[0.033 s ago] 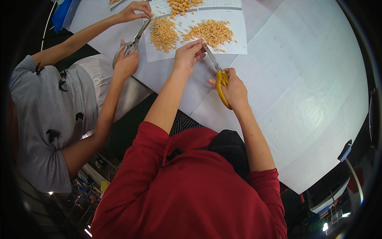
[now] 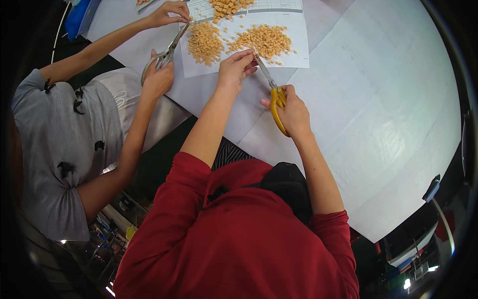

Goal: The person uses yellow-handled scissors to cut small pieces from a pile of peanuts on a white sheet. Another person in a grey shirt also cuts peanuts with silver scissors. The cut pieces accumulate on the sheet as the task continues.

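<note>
My right hand (image 2: 294, 110) grips yellow-handled scissors (image 2: 278, 98), whose blades point up and left toward my other hand. The fingertips of my left hand (image 2: 235, 70) pinch a small tan piece (image 2: 255, 53) at the blade tips; its exact shape is hard to make out. Just beyond lies a loose pile of small tan pieces (image 2: 266, 41) on a white printed sheet (image 2: 295, 61). A second small-piece pile (image 2: 204, 44) sits to its left. Larger tan cubes (image 2: 226, 7) are heaped at the far edge of view.
At my left, a co-worker in a grey shirt (image 2: 74, 149) holds metal scissors (image 2: 167, 56) near the left pile. The pale table (image 2: 373, 119) stretches far to the right, with its edge close to my body. A blue bin (image 2: 82, 17) stands at the far left.
</note>
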`<state>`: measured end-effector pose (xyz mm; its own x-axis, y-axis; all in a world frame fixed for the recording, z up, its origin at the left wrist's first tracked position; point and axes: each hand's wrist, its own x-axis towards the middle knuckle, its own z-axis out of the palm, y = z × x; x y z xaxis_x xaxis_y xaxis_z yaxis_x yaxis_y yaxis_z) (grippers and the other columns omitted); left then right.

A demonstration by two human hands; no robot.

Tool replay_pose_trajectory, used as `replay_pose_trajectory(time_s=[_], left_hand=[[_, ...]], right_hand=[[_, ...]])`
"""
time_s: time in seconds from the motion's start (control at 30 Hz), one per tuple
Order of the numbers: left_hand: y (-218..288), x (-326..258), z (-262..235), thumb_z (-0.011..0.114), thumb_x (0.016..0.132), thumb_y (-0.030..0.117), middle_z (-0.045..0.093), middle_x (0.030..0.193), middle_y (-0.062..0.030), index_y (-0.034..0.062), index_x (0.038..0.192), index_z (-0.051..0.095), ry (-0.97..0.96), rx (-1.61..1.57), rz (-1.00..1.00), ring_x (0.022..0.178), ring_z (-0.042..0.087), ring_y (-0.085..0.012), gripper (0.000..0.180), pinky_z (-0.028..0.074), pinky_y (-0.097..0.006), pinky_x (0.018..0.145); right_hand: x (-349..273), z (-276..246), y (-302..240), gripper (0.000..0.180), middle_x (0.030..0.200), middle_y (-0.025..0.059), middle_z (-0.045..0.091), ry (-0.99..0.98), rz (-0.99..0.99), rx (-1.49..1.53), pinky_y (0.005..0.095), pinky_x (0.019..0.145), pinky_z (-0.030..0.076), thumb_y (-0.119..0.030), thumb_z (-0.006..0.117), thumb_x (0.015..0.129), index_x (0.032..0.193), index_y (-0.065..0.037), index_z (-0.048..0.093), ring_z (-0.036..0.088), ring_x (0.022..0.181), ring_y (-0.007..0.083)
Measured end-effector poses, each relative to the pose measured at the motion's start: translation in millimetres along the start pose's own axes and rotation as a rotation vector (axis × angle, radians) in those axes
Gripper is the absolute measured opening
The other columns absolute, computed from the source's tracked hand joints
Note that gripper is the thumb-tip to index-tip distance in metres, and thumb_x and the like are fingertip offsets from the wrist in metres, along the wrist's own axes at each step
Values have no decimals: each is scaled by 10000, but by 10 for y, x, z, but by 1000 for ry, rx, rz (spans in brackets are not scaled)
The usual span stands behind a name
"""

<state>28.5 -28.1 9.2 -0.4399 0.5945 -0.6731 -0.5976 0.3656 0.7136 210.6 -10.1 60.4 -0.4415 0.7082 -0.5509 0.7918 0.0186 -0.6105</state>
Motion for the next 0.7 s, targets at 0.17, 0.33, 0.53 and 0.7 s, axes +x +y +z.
replay_pose_trajectory(time_s=[0.17, 0.33, 0.53, 0.7], left_hand=[[20, -15, 52, 631, 873, 59, 668, 982, -86, 5, 1137, 615, 16, 77, 30, 831, 647, -160, 271, 547, -297, 773], [-15, 67, 45, 638, 864, 68, 676, 970, -98, -2, 1105, 622, 29, 113, 89, 823, 662, -167, 252, 538, -271, 720], [-79, 215, 86, 671, 821, 96, 687, 915, -55, 49, 956, 682, 212, 639, 441, 740, 652, -148, 144, 510, -273, 661], [-142, 209, 194, 714, 753, 125, 637, 868, -16, 136, 952, 692, 175, 1193, 876, 800, 597, -197, 200, 478, -355, 715]], right_hand=[[42, 27, 26, 691, 919, 219, 662, 28, -14, -9, 445, 714, 506, -572, 697, 753, 1099, -4, 511, 651, 857, 382], [130, 25, 30, 690, 846, 193, 672, 26, 4, -32, 453, 671, 510, -582, 710, 731, 1074, -14, 520, 657, 798, 381], [207, 12, 99, 663, 813, 190, 674, 96, 68, 31, 397, 658, 505, -553, 734, 737, 1088, -26, 535, 668, 756, 337], [228, -108, 157, 666, 801, 181, 671, 126, 144, 122, 405, 664, 509, -569, 710, 751, 1080, -21, 522, 663, 751, 338]])
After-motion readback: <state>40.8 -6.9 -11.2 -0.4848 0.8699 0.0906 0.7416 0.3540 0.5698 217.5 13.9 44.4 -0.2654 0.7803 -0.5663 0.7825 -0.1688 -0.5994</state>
